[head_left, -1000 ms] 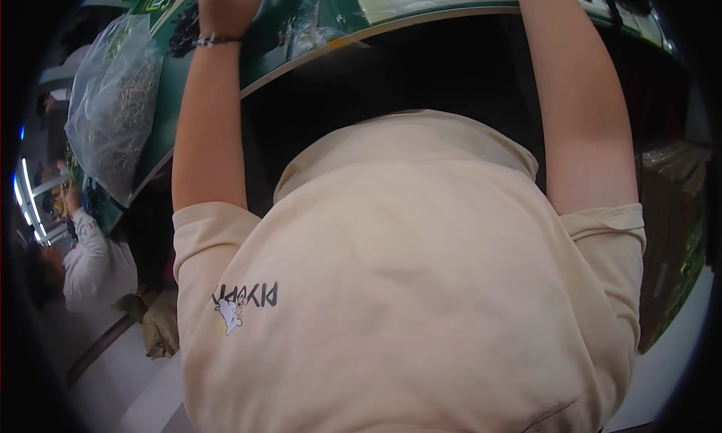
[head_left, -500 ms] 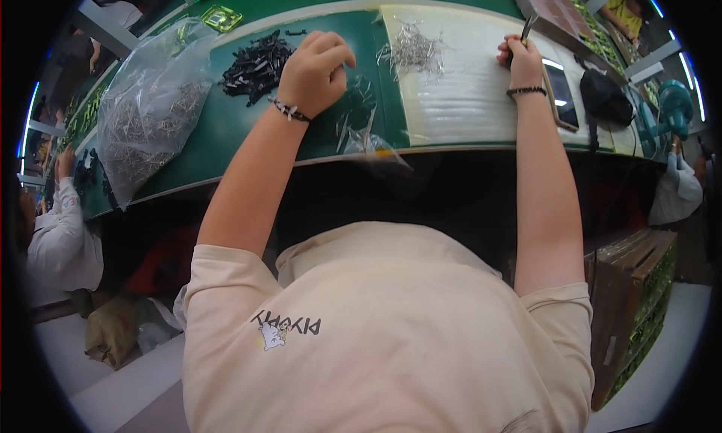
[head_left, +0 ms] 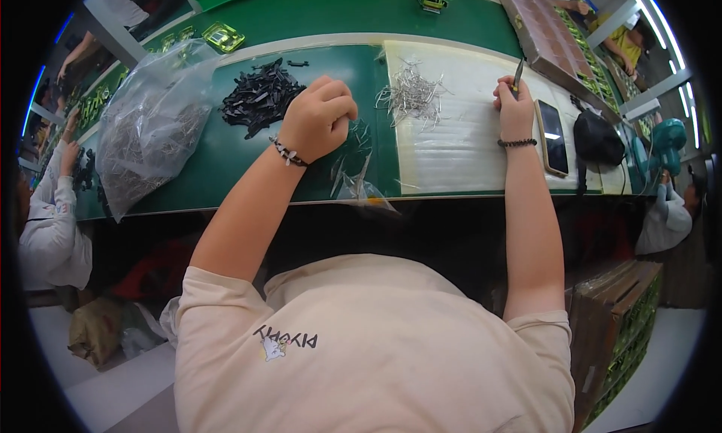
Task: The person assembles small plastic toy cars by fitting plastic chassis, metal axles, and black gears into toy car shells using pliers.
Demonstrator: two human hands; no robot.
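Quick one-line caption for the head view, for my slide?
Left hand closed over a clear plastic bag on the green worktable; right hand holds slim metal tweezers beside loose silver wire pins.

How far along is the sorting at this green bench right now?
Nothing looks finished yet. The left hand rests in a fist beside the pile of black parts, and the right hand holds tweezers near the heap of metal pins on the white sheet. Both piles and a full clear bag are left.
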